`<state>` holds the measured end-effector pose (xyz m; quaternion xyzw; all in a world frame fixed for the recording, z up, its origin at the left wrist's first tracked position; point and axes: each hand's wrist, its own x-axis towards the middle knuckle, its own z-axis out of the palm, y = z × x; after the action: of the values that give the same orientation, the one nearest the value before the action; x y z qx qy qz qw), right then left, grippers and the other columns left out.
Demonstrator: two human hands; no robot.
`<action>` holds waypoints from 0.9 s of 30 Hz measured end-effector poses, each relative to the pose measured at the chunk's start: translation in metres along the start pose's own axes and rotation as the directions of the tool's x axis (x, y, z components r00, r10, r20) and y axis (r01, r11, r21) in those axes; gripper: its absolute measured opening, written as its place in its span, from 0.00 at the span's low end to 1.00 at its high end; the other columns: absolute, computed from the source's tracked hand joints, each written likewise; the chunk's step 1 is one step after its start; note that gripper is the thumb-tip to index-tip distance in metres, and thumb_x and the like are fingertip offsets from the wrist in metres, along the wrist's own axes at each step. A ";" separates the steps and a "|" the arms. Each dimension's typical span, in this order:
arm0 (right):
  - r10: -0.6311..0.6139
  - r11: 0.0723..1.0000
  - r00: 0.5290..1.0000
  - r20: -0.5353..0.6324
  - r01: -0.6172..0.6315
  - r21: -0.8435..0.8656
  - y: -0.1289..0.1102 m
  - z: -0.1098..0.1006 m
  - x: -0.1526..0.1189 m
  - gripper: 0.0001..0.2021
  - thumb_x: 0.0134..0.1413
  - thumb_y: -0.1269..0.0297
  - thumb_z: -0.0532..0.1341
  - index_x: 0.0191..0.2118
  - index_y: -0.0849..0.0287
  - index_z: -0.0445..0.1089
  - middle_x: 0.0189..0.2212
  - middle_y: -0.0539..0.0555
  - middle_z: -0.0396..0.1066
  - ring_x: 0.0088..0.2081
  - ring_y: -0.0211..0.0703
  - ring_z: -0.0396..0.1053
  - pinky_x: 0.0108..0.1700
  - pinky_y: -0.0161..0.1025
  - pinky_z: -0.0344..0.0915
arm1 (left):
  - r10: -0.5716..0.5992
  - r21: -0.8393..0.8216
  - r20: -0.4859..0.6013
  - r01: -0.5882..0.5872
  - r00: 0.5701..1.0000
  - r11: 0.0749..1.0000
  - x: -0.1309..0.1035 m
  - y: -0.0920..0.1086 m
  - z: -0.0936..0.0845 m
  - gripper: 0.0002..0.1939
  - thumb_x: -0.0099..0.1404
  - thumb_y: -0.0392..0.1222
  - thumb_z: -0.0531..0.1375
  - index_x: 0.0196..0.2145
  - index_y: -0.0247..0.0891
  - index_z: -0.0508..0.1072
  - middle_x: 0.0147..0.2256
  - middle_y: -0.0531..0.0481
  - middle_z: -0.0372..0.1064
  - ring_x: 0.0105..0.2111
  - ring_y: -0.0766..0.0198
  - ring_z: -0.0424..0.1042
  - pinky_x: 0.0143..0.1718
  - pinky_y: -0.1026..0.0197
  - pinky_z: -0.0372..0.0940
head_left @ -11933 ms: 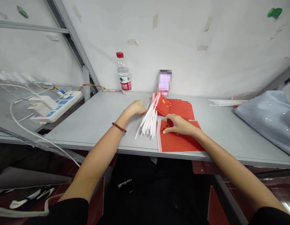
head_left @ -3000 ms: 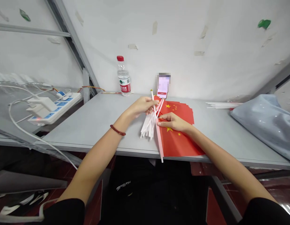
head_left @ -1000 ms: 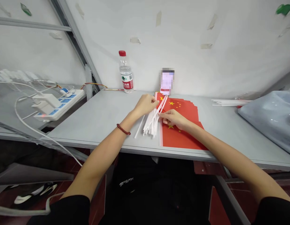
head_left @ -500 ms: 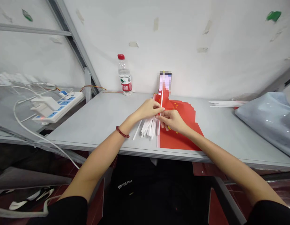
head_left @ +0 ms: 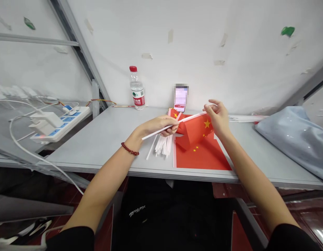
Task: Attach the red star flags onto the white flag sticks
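A small red flag with yellow stars hangs from a thin white stick, held slantwise above the table. My left hand is closed round the stick near its middle, at the flag's inner end. At the flag's upper far end, my right hand pinches the white-edged border, with its other fingers loosely curled. Beneath, flat red flag sheets with white side strips lie stacked. Loose white sticks lie in a bundle below my left hand.
A phone leans on the wall behind the flags. A water bottle stands at the back left, with a power strip and cables farther left. More white sticks and a grey-blue plastic bag lie to the right.
The stick with the flag has swung from nearly upright to a slant rising rightward. My right hand has moved up and right, away from my left, and the flag has spread between them.
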<state>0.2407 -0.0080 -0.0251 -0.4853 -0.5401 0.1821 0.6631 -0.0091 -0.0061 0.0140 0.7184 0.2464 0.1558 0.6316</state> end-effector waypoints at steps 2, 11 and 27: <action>0.118 0.987 0.993 -0.009 -0.116 0.114 0.001 -0.001 0.001 0.26 0.43 0.50 0.68 0.46 0.55 0.64 0.33 0.50 0.70 0.34 0.42 0.71 0.36 0.39 0.67 | 0.021 0.006 -0.052 -0.020 0.998 1.000 0.000 0.000 0.000 0.16 0.65 0.39 0.54 0.20 0.36 0.60 0.21 0.54 0.49 0.18 0.74 0.47 0.18 0.64 0.43; 0.229 0.953 0.972 0.049 -0.234 0.191 0.001 -0.015 0.008 0.17 0.45 0.53 0.67 0.20 0.57 0.61 0.17 0.46 0.57 0.18 0.33 0.55 0.21 0.34 0.54 | 0.029 0.132 -0.139 -0.010 0.990 0.991 0.006 -0.010 -0.010 0.12 0.64 0.45 0.58 0.26 0.36 0.69 0.20 0.56 0.50 0.18 0.73 0.48 0.19 0.65 0.45; 0.524 0.829 0.750 0.405 -0.558 -0.039 0.000 0.005 -0.015 0.08 0.43 0.60 0.66 0.26 0.59 0.70 0.21 0.51 0.69 0.22 0.41 0.66 0.22 0.37 0.61 | 0.055 0.092 0.111 -0.066 0.992 0.994 0.010 -0.017 -0.009 0.20 0.50 0.57 0.68 0.23 0.37 0.69 0.18 0.54 0.58 0.18 0.71 0.56 0.18 0.64 0.49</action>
<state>0.2304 -0.0175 -0.0336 -0.5448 -0.4915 0.4835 0.4773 -0.0086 0.0085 -0.0025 0.7623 0.1969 0.1237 0.6041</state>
